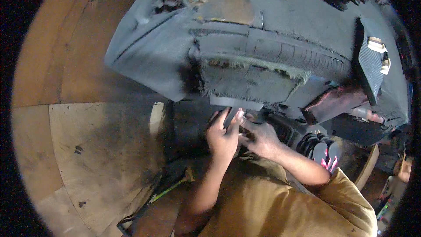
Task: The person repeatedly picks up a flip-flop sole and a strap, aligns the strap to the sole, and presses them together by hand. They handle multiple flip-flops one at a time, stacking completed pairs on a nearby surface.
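Below a bulky, dust-covered grey housing (280,39), my two hands are close together at the middle of the head view. My left hand (222,138) is closed around a dark, flat piece (231,116), perhaps a shoe sole; most of it is hidden by my fingers. Bent inward from the right, my right hand (262,139) has its fingers against or close to the same piece, and its grip is partly hidden. Just above the fingertips is a pale grey rounded part (237,102), under a frayed cloth flap (258,81).
At the right, several dark flip-flops with pink straps (322,151) stand together. A ribbed, sole-shaped piece with white fittings (370,61) leans on the housing, near a dark reddish block (335,103). A wooden strip (367,166) lies lower right. Brown panels (101,158) fill the left.
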A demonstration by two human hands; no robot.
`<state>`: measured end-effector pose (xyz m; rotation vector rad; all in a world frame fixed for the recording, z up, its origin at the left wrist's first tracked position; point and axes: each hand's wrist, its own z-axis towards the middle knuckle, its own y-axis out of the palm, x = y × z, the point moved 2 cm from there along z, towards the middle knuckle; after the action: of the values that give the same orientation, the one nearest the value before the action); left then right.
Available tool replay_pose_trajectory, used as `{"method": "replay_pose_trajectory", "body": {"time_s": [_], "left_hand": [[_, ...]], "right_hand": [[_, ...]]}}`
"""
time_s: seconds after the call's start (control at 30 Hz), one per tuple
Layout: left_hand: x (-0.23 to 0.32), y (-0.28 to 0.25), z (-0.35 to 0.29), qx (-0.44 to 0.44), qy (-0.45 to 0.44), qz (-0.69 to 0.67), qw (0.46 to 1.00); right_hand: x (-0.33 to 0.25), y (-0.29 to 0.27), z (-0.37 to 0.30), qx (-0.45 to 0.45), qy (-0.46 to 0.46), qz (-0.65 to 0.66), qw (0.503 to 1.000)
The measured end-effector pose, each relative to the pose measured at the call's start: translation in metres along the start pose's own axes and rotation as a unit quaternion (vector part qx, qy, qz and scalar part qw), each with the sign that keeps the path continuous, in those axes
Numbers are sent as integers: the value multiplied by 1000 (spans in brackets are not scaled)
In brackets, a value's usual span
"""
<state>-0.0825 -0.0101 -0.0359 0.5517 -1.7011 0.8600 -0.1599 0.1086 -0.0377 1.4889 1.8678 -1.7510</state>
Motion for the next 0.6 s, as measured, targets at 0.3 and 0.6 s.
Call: {"method": "replay_pose_trajectory", "body": {"time_s": [0.3, 0.6], "left_hand": [[-18, -33, -40, -31, 36, -209, 977], [33, -72, -44, 23, 219, 188, 957]], "right_hand": [[12, 20, -13, 270, -155, 13, 950], [23, 49, 41, -30, 54, 793, 606]]}}
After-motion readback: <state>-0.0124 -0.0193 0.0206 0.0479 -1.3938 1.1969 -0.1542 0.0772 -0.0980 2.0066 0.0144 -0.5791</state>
